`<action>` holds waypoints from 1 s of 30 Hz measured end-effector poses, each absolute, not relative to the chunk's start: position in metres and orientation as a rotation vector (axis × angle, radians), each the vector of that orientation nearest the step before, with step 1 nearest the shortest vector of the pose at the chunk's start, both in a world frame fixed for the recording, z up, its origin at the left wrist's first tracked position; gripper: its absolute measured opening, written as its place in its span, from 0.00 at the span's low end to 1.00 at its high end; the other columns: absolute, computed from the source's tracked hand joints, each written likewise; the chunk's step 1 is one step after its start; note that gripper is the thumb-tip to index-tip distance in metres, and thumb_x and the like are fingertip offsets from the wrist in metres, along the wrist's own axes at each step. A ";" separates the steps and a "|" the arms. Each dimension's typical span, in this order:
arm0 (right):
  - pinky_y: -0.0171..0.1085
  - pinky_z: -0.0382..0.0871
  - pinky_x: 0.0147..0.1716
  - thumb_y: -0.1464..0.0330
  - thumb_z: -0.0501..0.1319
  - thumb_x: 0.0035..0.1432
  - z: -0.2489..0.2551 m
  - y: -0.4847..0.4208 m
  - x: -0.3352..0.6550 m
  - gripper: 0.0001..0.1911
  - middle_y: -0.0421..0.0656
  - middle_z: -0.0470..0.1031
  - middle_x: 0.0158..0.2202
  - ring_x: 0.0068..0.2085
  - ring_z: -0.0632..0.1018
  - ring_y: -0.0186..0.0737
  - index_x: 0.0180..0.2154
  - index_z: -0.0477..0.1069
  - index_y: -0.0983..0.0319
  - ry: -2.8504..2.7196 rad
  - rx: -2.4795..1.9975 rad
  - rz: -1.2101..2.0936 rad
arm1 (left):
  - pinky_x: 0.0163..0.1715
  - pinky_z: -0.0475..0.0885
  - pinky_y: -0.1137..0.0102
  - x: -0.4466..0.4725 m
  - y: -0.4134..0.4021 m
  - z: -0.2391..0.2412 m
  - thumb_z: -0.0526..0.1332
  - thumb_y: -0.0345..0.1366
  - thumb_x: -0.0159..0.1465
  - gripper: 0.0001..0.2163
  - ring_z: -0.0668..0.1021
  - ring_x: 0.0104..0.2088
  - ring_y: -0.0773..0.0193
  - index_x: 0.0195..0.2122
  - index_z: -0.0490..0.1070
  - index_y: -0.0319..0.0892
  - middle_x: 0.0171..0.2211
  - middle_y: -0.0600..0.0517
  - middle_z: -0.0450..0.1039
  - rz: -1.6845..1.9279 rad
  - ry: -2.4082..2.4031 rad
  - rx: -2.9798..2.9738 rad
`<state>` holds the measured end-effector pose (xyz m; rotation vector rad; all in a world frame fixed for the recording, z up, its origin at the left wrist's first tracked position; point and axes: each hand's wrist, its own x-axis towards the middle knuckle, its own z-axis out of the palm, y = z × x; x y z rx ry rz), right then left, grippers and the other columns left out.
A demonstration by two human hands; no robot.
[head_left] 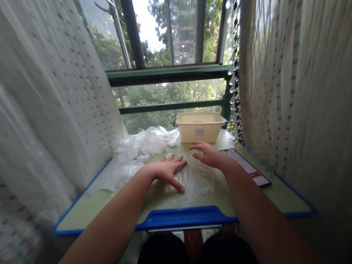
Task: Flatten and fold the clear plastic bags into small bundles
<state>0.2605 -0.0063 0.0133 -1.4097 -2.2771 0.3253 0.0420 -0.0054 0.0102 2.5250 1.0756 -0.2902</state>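
Observation:
A clear, crinkled plastic bag point(194, 183) lies spread on the small table in front of me. My left hand point(169, 170) rests palm down on its left side, with fingers and thumb spread. Over the bag's far right part is my right hand point(207, 154), its fingers stretched out and apart. Whether the right fingertips touch the plastic I cannot tell. Neither hand grips anything. To the left, a loose heap of white, thin plastic bags point(145, 143) covers the table's far left part.
A cream plastic bin point(199, 132) stands at the table's far edge. Beside my right forearm lies a smartphone point(247, 168) with its screen lit. The table point(286, 200) has a blue rim and a blue front tray point(184, 216). Curtains point(63, 91) hang on both sides, before a window.

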 end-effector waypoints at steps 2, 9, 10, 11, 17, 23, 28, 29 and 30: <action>0.40 0.48 0.59 0.60 0.52 0.57 0.011 -0.008 0.256 0.22 0.46 0.57 0.60 0.60 0.57 0.45 0.51 0.68 0.60 -2.299 -1.431 0.355 | 0.57 0.34 0.46 0.039 0.001 0.010 0.61 0.62 0.41 0.53 0.35 0.62 0.42 0.64 0.37 0.50 0.65 0.50 0.31 -0.278 1.117 2.500; 0.50 0.36 0.60 0.42 0.63 0.31 -0.001 -0.020 0.257 0.63 0.51 0.32 0.65 0.64 0.37 0.55 0.63 0.38 0.61 -2.580 -1.772 0.711 | 0.57 0.35 0.45 0.030 0.011 0.008 0.62 0.62 0.39 0.56 0.35 0.62 0.43 0.63 0.32 0.49 0.65 0.51 0.29 -0.274 1.198 2.436; 0.50 0.36 0.60 0.42 0.63 0.29 -0.001 -0.019 0.260 0.65 0.51 0.32 0.65 0.64 0.37 0.55 0.63 0.38 0.61 -2.585 -1.774 0.711 | 0.57 0.35 0.45 0.030 0.012 0.007 0.62 0.61 0.39 0.56 0.35 0.62 0.43 0.63 0.33 0.49 0.65 0.51 0.30 -0.275 1.191 2.438; 0.50 0.36 0.60 0.42 0.64 0.27 0.000 -0.018 0.263 0.67 0.51 0.32 0.65 0.63 0.36 0.56 0.63 0.37 0.61 -2.584 -1.776 0.718 | 0.57 0.35 0.45 0.029 0.012 0.007 0.63 0.61 0.39 0.56 0.36 0.62 0.43 0.63 0.33 0.49 0.65 0.51 0.30 -0.273 1.186 2.440; 0.52 0.38 0.59 0.39 0.57 0.36 0.007 -0.012 0.279 0.57 0.49 0.38 0.65 0.64 0.40 0.54 0.63 0.39 0.55 -2.523 -1.767 0.783 | 0.58 0.35 0.47 0.028 0.014 0.008 0.63 0.60 0.39 0.55 0.36 0.62 0.44 0.64 0.34 0.50 0.65 0.51 0.30 -0.266 1.166 2.450; 0.52 0.41 0.59 0.39 0.61 0.28 0.004 -0.010 0.281 0.65 0.52 0.35 0.65 0.64 0.41 0.56 0.63 0.39 0.59 -2.559 -1.868 0.705 | 0.58 0.36 0.48 0.029 0.013 0.010 0.64 0.60 0.38 0.55 0.36 0.62 0.43 0.64 0.37 0.50 0.65 0.52 0.31 -0.246 1.136 2.448; 0.51 0.42 0.59 0.43 0.57 0.41 0.009 -0.011 0.282 0.52 0.48 0.39 0.65 0.63 0.46 0.54 0.62 0.44 0.58 -2.509 -1.895 0.727 | 0.58 0.35 0.49 0.027 0.015 0.010 0.65 0.59 0.38 0.54 0.36 0.62 0.43 0.63 0.39 0.51 0.65 0.53 0.31 -0.240 1.137 2.447; 0.51 0.43 0.59 0.45 0.57 0.45 0.011 -0.012 0.282 0.48 0.48 0.41 0.65 0.63 0.47 0.54 0.62 0.45 0.57 -2.496 -1.901 0.730 | 0.58 0.35 0.49 0.027 0.015 0.010 0.65 0.59 0.38 0.53 0.36 0.62 0.43 0.63 0.39 0.52 0.65 0.54 0.31 -0.238 1.136 2.447; 0.50 0.44 0.59 0.48 0.57 0.47 0.012 -0.012 0.283 0.44 0.47 0.42 0.65 0.63 0.49 0.54 0.62 0.47 0.57 -2.491 -1.904 0.724 | 0.58 0.35 0.48 0.027 0.015 0.010 0.65 0.59 0.39 0.53 0.36 0.62 0.43 0.63 0.39 0.52 0.65 0.54 0.31 -0.238 1.133 2.448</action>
